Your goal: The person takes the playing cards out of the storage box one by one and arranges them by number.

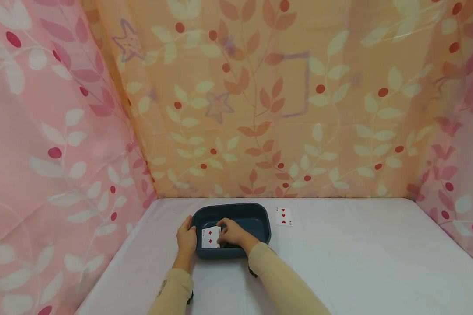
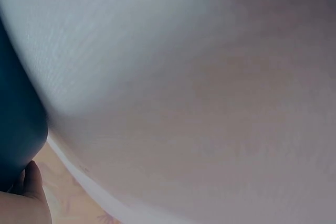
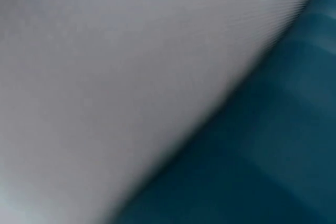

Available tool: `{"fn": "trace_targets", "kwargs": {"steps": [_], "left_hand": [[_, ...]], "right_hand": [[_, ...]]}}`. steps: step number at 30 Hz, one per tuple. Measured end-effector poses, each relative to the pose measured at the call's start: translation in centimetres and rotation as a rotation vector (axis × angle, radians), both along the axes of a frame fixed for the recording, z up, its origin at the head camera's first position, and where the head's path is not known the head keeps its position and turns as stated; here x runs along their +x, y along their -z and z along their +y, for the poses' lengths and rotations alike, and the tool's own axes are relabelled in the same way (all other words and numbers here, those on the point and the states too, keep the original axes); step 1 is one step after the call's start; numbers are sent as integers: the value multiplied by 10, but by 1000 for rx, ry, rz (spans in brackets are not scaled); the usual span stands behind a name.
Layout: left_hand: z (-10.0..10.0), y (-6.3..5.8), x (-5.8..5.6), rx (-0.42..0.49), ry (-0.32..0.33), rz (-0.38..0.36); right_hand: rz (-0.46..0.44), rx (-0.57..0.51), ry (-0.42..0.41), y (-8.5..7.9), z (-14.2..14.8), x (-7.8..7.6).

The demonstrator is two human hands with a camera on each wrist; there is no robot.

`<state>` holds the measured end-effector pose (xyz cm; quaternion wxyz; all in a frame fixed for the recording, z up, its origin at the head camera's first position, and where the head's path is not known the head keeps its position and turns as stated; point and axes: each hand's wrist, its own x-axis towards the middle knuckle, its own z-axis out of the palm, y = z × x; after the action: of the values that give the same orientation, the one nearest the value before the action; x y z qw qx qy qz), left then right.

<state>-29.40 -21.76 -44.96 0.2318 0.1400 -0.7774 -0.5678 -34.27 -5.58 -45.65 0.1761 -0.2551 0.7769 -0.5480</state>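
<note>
Beige sleeves (image 1: 282,278) foremost, your left hand (image 1: 186,237) grips the tray (image 1: 226,253); your curled right hand (image 1: 234,232) pinches the diamond card (image 1: 210,237) just to its left.

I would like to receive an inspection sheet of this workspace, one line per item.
Surface: white-covered table.
Job's things: dark blue basin; diamond playing card inside it; three of hearts on the table, right of the basin.
Clutter: nothing seen.
Hands: left hand touches the basin's left side; right hand reaches into the basin, fingers at the diamond playing card's right edge, grip unclear.
Cables: nothing seen.
Surroundings: leaf-patterned fabric, orange behind, pink at the sides.
</note>
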Motion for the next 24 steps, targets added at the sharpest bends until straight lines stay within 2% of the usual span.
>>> {"fn": "trace_targets", "kwargs": {"steps": [6, 14, 18, 24], "left_hand": [[1, 1, -2, 9, 0, -18], [1, 3, -4, 21, 10, -12], [1, 3, -4, 8, 0, -16], [-2, -1, -3, -25, 1, -25]], "right_hand": [[-33, -63, 23, -3, 3, -2], [-179, -253, 158, -10, 14, 1], [-191, -242, 212, -16, 27, -1], [-167, -217, 216, -31, 46, 1]]}}
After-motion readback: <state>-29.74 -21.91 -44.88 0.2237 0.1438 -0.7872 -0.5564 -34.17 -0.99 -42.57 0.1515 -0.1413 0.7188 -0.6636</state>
